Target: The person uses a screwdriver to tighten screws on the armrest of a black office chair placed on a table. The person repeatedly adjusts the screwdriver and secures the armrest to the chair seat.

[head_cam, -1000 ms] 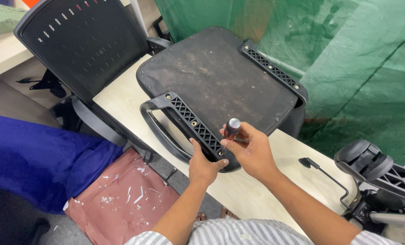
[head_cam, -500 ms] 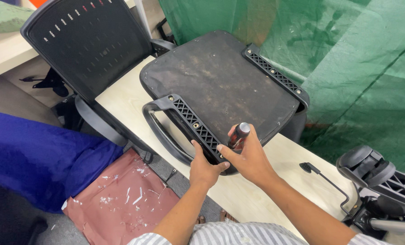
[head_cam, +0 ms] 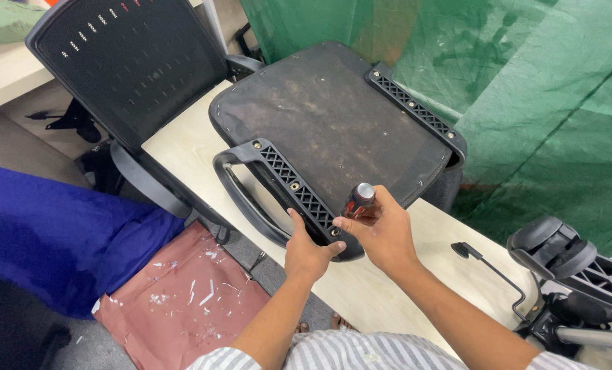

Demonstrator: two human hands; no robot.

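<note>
Item one: my right hand [head_cam: 381,233], fingers clenched round a screwdriver [head_cam: 358,203] with a dark red handle and silver cap, held upright at the near end of the armrest [head_cam: 289,192]; item two: my left hand [head_cam: 306,250], fingers gripping that same armrest end from below. The armrest lies along the near edge of an upturned black seat [head_cam: 333,130] on the pale tabletop [head_cam: 182,144]. Around it I list a mesh backrest [head_cam: 127,62], green netting [head_cam: 553,103], a blue cloth [head_cam: 38,233] and a chair base [head_cam: 573,274].
</note>
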